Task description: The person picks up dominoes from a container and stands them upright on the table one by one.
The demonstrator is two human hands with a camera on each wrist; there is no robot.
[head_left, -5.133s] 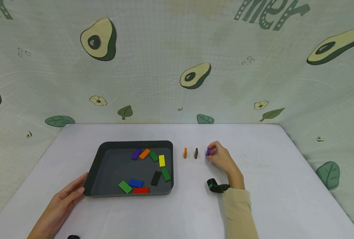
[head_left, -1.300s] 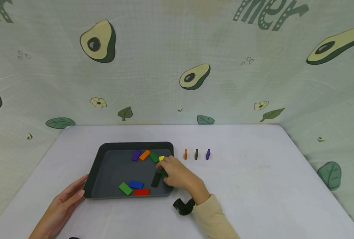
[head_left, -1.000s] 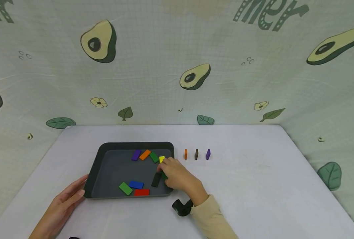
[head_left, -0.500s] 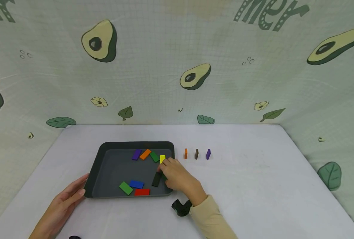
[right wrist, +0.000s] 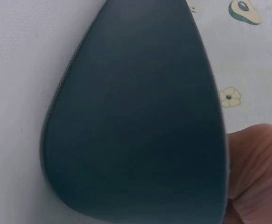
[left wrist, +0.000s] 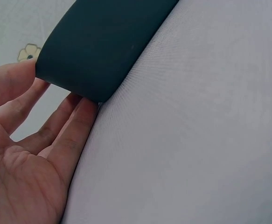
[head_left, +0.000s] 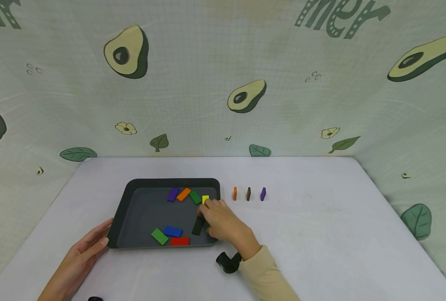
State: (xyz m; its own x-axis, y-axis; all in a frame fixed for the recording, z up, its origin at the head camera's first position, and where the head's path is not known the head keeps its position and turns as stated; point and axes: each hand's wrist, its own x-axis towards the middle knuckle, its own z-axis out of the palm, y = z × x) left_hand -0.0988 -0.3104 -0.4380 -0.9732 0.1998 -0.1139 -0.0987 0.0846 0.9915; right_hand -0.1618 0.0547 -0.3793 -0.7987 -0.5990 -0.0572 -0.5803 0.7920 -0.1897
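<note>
The white tabletop (head_left: 320,234) carries a dark tray (head_left: 132,196). The left hand (head_left: 80,256) rests at the tray's 8 o'clock corner, fingers straight against its wall. The right hand (head_left: 223,223) reaches into the tray's 3 o'clock side, fingers curled over a green block (head_left: 206,224); the grip is hidden. Three upright blocks (head_left: 248,193) stand at 2 o'clock, outside the tray.
</note>
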